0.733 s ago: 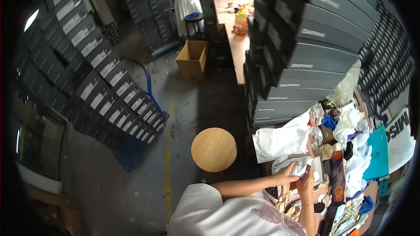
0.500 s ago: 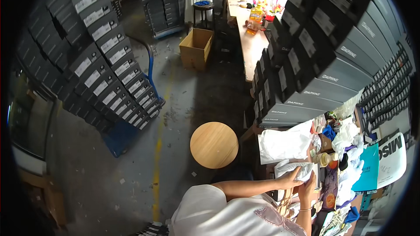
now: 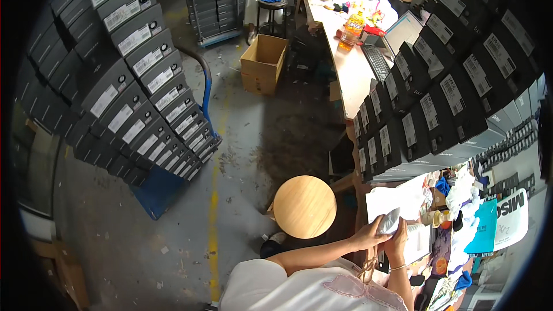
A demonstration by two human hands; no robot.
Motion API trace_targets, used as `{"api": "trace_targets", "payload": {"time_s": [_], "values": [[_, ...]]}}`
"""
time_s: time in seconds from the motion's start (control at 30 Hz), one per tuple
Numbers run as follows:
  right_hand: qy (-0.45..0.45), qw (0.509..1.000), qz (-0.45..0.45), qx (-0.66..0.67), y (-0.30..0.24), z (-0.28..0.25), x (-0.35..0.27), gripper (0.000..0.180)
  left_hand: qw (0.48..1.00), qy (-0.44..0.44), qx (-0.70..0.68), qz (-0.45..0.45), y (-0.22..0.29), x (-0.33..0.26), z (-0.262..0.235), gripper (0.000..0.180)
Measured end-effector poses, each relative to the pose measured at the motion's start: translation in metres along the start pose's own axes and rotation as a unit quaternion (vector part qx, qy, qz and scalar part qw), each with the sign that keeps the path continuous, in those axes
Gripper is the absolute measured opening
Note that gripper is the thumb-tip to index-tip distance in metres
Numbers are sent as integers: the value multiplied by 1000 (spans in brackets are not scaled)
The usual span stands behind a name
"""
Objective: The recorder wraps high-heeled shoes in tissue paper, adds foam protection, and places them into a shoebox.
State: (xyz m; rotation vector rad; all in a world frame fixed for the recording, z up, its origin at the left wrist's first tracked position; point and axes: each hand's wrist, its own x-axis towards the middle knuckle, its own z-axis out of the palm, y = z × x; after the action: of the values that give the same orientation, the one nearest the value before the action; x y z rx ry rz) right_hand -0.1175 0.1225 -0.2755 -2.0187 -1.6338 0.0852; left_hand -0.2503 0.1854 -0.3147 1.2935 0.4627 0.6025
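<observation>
My left hand (image 3: 367, 235) and my right hand (image 3: 396, 241) are closed around a small grey-white wrapped bundle (image 3: 390, 222). The bundle points up and away from me, above the near edge of the workbench. Tan straps (image 3: 367, 267) hang below my hands; where they attach is hidden. Beside my right hand lies an open box with a white inside (image 3: 419, 244). A white sheet of paper (image 3: 397, 197) is spread just beyond the bundle.
Stacked dark shoe boxes (image 3: 426, 109) rise beyond the paper. A round wooden stool (image 3: 305, 207) stands to my left. Farther left, a blue trolley (image 3: 156, 191) bears more boxes. Ahead are a cardboard box (image 3: 263, 64) and a table with a laptop (image 3: 403, 31). Two people are in the background.
The view has shifted, bringing the laptop and a far person into sight. My hands have lifted and turned the bundle, so its grey-white end now points upward. The open box beside them shows more.
</observation>
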Motion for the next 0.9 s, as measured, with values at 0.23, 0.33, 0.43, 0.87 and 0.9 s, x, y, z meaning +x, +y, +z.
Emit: {"api": "trace_targets", "payload": {"time_s": [0.23,0.33,0.43,0.87,0.9], "values": [[10,1000,5,-30,-30,22,-17,51,1000,-7,12,-7,-5,-28,-28,71],[40,998,42,0,-29,20,-26,50,999,-29,30,7,-6,-27,-23,70],[57,995,84,15,-30,9,-32,48,998,-53,37,16,-4,-25,-11,69],[-102,899,263,336,36,-95,-94,84,973,-5,-181,-144,-14,29,84,67],[-84,944,160,275,29,-99,-102,86,976,10,-168,-136,-16,27,89,70]]}}
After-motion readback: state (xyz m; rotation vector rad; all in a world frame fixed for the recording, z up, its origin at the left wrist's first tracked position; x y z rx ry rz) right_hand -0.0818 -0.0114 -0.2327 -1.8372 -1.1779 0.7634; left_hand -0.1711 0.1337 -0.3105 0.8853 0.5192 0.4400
